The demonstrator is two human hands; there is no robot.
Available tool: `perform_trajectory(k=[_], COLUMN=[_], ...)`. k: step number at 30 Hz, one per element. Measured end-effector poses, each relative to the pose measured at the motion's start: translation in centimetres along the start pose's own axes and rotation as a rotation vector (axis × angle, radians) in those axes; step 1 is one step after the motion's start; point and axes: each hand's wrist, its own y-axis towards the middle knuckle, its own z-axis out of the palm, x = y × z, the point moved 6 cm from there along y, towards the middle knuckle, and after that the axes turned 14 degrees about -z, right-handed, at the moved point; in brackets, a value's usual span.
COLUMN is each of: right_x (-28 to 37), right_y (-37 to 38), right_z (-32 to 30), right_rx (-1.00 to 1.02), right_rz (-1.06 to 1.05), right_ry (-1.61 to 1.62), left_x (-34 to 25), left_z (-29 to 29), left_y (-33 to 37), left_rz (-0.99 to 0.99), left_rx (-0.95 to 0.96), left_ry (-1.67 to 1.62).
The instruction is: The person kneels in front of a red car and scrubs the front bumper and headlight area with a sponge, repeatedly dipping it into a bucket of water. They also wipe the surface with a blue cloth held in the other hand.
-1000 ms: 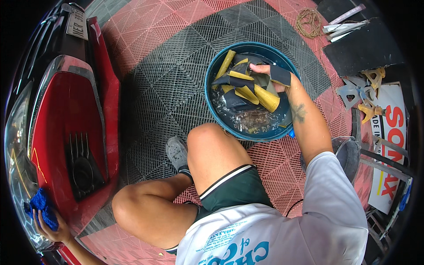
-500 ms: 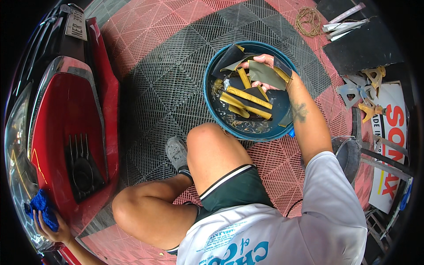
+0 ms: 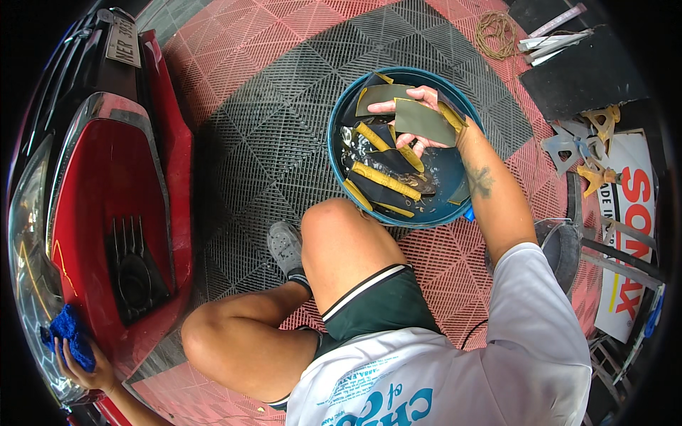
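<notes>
At the lower left, my left hand (image 3: 82,366) is closed on a crumpled blue cloth (image 3: 71,337), pressed against the clear headlight (image 3: 32,284) of a red car. My right hand (image 3: 419,142) is inside a round blue basin (image 3: 332,153). A grey-green piece of sandpaper (image 3: 426,122) lies across its palm, held among the fingers, which hide partly behind it. Another flat sandpaper piece (image 3: 383,98) touches the fingertips. Several curled sandpaper pieces with yellow-brown backs, such as a rolled one (image 3: 386,179), sit in the shallow water.
The red car bumper (image 3: 121,213) runs along the left. Red and black grid tiles (image 3: 263,142) cover the floor. At the right are coiled rope (image 3: 496,34), a black board (image 3: 582,78), metal stands (image 3: 600,174) and a white printed banner (image 3: 629,241). My bent knees are close to the basin.
The curled sandpaper pieces in the basin have shifted and spread apart. My right hand has turned slightly, tilting its sheet flatter. My left hand stays on the headlight with the cloth.
</notes>
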Motion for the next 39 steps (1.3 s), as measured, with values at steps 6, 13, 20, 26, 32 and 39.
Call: perform_trajectory(k=[6,13,20,26,32,39], right_x=[0.3,-3.0,0.0,1.3,1.0,-2.4], right_y=[-0.3,-0.1,-2.6,-3.1,-5.7,-6.8], right_z=[-1.1,-1.7,4.6,4.6,-0.8,1.7], right_rx=[-0.098,0.215,0.025,0.093,0.411,-0.111], right_rz=[0.018,0.067,0.733,0.606,0.868,0.786], right_ry=[-0.602,-1.792,-2.305,-2.548,-2.305,-0.802], left_x=[0.3,0.0,0.3,1.3,1.3,1.3], left_z=[0.0,0.2,-0.1,0.2,0.3,0.1], left_y=[0.1,0.2,-0.3,-0.4,-0.7,-0.5], left_rz=[0.002,0.016,0.003,-0.015,-0.004,0.010], left_rx=[0.009,0.014,0.013,0.019,-0.007,0.001], left_ry=[-0.004,-0.002,0.012,0.001,-0.020,-0.001])
